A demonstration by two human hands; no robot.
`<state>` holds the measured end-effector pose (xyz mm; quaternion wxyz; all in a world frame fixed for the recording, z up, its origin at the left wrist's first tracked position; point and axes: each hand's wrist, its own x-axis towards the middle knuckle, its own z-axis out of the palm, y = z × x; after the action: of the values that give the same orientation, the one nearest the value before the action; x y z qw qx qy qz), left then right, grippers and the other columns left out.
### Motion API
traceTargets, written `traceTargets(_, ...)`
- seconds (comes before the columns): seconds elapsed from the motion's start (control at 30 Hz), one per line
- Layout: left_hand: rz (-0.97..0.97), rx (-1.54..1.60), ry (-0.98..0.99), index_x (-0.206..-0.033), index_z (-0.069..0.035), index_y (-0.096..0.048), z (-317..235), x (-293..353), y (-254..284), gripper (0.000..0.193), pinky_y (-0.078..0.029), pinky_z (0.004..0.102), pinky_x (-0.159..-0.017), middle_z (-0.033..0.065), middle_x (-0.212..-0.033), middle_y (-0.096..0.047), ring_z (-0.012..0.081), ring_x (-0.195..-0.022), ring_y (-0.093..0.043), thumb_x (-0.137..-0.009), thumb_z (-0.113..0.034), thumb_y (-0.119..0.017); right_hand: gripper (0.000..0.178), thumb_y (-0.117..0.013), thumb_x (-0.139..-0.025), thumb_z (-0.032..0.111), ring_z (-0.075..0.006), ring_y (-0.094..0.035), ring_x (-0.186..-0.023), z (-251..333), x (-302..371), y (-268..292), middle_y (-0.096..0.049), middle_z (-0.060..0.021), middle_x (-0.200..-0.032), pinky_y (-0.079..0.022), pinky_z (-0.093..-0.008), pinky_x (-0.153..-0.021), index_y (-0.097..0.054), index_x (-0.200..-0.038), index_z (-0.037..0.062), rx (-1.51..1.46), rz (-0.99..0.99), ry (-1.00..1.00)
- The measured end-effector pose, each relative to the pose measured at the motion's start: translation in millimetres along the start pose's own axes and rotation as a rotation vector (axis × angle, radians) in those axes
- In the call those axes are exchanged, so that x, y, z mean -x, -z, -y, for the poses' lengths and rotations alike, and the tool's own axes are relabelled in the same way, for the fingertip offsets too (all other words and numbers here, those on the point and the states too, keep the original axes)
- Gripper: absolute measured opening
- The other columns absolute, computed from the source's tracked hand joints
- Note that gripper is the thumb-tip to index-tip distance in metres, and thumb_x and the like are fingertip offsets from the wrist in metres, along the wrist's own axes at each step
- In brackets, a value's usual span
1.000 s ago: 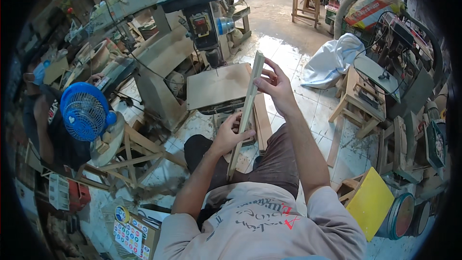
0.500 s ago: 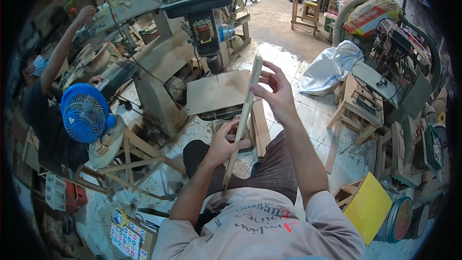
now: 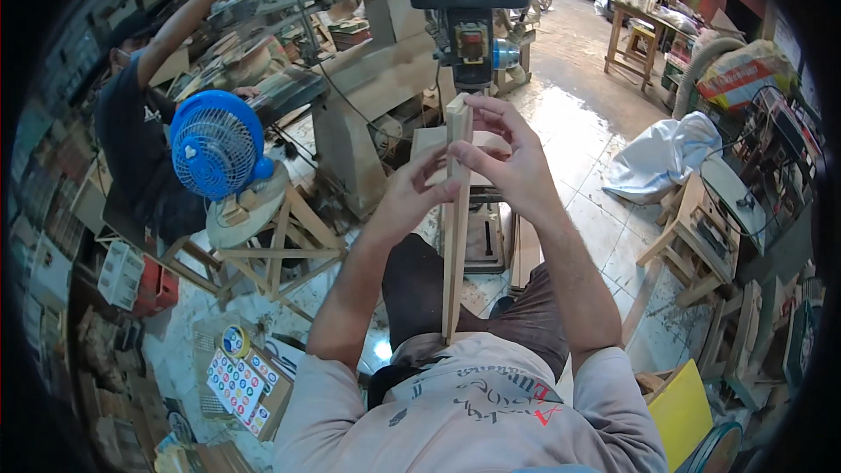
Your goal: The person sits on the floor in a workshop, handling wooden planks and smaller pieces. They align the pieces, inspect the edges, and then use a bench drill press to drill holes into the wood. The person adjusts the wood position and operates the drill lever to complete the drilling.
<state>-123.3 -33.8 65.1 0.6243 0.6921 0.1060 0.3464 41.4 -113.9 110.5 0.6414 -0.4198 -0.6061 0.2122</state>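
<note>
A long, narrow wooden strip (image 3: 454,254) stands nearly upright in front of me, its lower end by my lap and its top end just below the drill press (image 3: 469,35). A lengthwise line shows along it; whether it is one piece or two I cannot tell. My left hand (image 3: 405,200) grips its left side around the upper part, thumb and fingers closed on it. My right hand (image 3: 517,166) pinches the strip near the top from the right, thumb on the near side and fingers behind. Behind the strip, the drill table is partly hidden.
At the left, a blue fan (image 3: 217,144) sits on a round-topped wooden stool (image 3: 250,215); beyond it a person (image 3: 131,131) raises an arm. To the right are a white sack (image 3: 661,158), a wooden stand (image 3: 696,228) and a yellow board (image 3: 679,416). A sticker sheet (image 3: 236,383) lies lower left.
The strip has swung from a slant to nearly upright. My left hand has moved up along it, closer to my right hand. The view has turned left, so surroundings sit farther right.
</note>
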Motion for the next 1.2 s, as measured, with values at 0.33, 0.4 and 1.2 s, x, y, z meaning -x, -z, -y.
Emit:
traceTargets(0.33,0.028,0.268,-0.025,-0.138,-0.002,-0.044,-10.3,-15.0,8.3,0.065,-0.045,0.0341,-0.097,0.0075,-0.132,-0.051,0.0173,-0.115,-0.054,-0.082,-0.017,-0.073,0.055,-0.081,-0.076,0.027,-0.0163,-0.056,-0.105,5.7,-5.4,-1.1,-0.057,-0.0066,-0.110,-0.055,-0.0315,-0.079,-0.054,-0.120,0.0075,0.058,0.047,-0.028)
traceTargets(0.4,0.024,0.253,-0.060,-0.137,-0.002,-0.044,-7.2,-16.9,10.7,0.065,-0.046,0.0348,-0.096,0.0083,-0.131,-0.051,0.0186,-0.114,-0.054,-0.081,-0.017,-0.074,0.054,-0.080,-0.076,0.026,-0.0163,-0.057,-0.104,5.7,-6.8,-1.5,-0.058,-0.0071,-0.109,-0.055,-0.0319,-0.079,-0.054,-0.120,0.0071,0.057,0.059,-0.021)
traceTargets(1.2,-0.047,0.056,0.099,-0.133,-0.001,-0.048,64.2,18.9,-6.2,0.055,-0.045,0.0305,-0.093,0.0112,-0.125,-0.056,0.0163,-0.109,-0.055,-0.089,-0.028,-0.067,0.060,-0.078,-0.078,0.034,-0.0169,-0.058,-0.098,-33.5,-18.6,-3.2,-0.060,-0.0088,-0.107,-0.050,-0.0335,-0.086,-0.054,-0.125,0.0047,0.241,-0.017,0.058)
